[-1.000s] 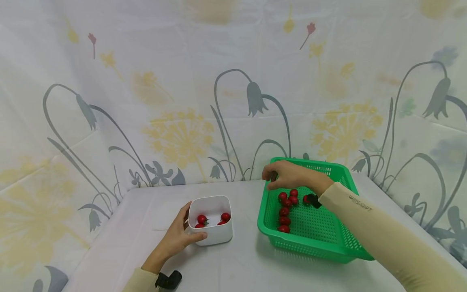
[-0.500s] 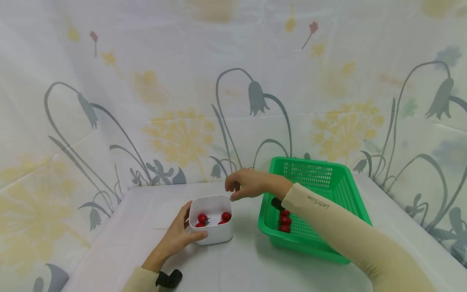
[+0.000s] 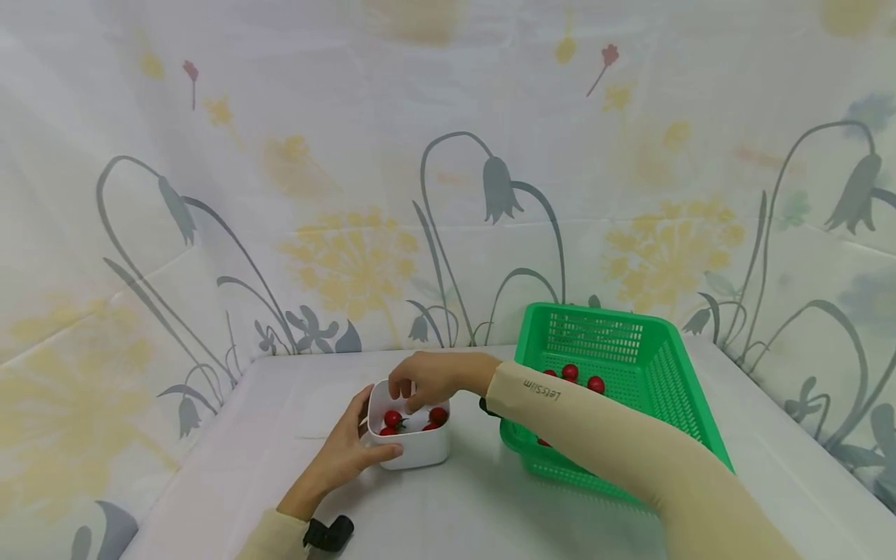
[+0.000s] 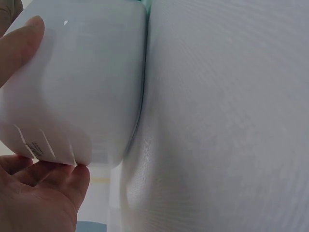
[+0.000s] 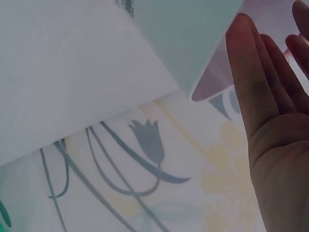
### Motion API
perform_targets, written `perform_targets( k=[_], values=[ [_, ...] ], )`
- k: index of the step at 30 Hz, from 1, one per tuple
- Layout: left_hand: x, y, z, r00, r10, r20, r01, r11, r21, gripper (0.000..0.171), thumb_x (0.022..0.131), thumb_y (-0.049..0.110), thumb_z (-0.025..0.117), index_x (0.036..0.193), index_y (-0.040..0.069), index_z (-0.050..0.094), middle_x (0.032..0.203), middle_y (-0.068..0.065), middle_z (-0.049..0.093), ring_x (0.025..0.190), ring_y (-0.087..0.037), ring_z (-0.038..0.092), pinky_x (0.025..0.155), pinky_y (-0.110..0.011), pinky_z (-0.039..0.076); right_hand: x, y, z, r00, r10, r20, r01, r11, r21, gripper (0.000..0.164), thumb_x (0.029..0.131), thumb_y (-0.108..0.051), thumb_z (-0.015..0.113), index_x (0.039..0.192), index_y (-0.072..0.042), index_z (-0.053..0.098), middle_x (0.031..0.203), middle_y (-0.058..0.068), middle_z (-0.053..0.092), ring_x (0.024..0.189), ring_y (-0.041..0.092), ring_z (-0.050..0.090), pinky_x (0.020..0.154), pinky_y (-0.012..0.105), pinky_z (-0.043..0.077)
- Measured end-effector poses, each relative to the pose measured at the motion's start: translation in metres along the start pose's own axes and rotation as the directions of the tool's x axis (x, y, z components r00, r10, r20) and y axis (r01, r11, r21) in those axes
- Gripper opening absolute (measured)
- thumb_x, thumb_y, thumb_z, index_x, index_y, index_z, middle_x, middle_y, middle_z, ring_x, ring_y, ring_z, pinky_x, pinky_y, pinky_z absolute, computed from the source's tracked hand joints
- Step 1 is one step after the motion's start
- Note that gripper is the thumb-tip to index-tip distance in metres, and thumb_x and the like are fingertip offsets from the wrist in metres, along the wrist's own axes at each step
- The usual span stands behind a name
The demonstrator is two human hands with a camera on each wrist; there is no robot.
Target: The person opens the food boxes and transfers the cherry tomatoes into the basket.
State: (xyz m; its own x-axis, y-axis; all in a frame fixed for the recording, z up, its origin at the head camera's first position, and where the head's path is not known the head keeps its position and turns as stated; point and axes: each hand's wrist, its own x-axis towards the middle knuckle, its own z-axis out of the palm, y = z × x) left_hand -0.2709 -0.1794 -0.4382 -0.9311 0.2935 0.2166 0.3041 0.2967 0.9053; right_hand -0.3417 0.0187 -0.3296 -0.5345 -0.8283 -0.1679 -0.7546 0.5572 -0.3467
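Note:
A white square-sided container stands on the table with several red cherry tomatoes inside. My left hand grips it from the left, the thumb on the near wall. In the left wrist view, the left fingertips press the container's wall. My right hand reaches over the container's far rim, fingers bent downward above the tomatoes. In the right wrist view, that hand's fingers look long and loosely spread beside the container wall. I see no tomato between them.
A green perforated basket stands to the right with several cherry tomatoes in it; my right sleeve crosses over its near left part. Behind the white table hangs a flower-printed cloth.
My right hand has moved left, from above the green basket across to the white container, and lowered over its opening. The left hand and the container have stayed in place.

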Motion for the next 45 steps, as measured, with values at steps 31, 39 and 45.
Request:
perform_targets(
  k=[31, 39, 45],
  values=[
    [0.001, -0.001, -0.001, 1.000, 0.021, 0.011, -0.021, 1.000, -0.006, 0.104, 0.072, 0.018, 0.085, 0.151, 0.010, 0.017, 0.150, -0.012, 0.031, 0.137, -0.028, 0.033, 0.111, -0.047, 0.029, 0.043, 0.017, 0.043, 0.981, -0.126, 0.149, 0.165, 0.943, -0.290, 0.018, 0.086, -0.004, 0.066, 0.088, -0.020, 0.075, 0.070, -0.014, 0.059, 0.067, 0.004, 0.050, 0.058, 0.014, 0.042],
    [0.001, -0.002, 0.000, 1.000, 0.021, 0.005, -0.021, 1.000, -0.012, 0.104, 0.071, 0.018, 0.086, 0.150, 0.011, 0.020, 0.149, -0.011, 0.033, 0.136, -0.027, 0.034, 0.111, -0.047, 0.030, 0.043, 0.017, 0.046, 0.989, -0.053, 0.136, 0.085, 0.967, -0.242, 0.019, 0.084, -0.003, 0.067, 0.088, -0.019, 0.075, 0.072, -0.013, 0.061, 0.071, 0.006, 0.054, 0.060, 0.016, 0.047],
    [0.001, -0.003, -0.001, 0.999, 0.035, 0.011, -0.034, 0.999, -0.006, 0.102, 0.072, 0.020, 0.085, 0.150, 0.012, 0.020, 0.149, -0.011, 0.033, 0.136, -0.027, 0.034, 0.111, -0.048, 0.029, 0.040, 0.016, 0.042, 0.991, -0.059, 0.122, 0.083, 0.976, -0.199, 0.017, 0.083, -0.004, 0.066, 0.085, -0.019, 0.074, 0.073, -0.012, 0.062, 0.071, 0.006, 0.053, 0.060, 0.016, 0.045]
  ],
)
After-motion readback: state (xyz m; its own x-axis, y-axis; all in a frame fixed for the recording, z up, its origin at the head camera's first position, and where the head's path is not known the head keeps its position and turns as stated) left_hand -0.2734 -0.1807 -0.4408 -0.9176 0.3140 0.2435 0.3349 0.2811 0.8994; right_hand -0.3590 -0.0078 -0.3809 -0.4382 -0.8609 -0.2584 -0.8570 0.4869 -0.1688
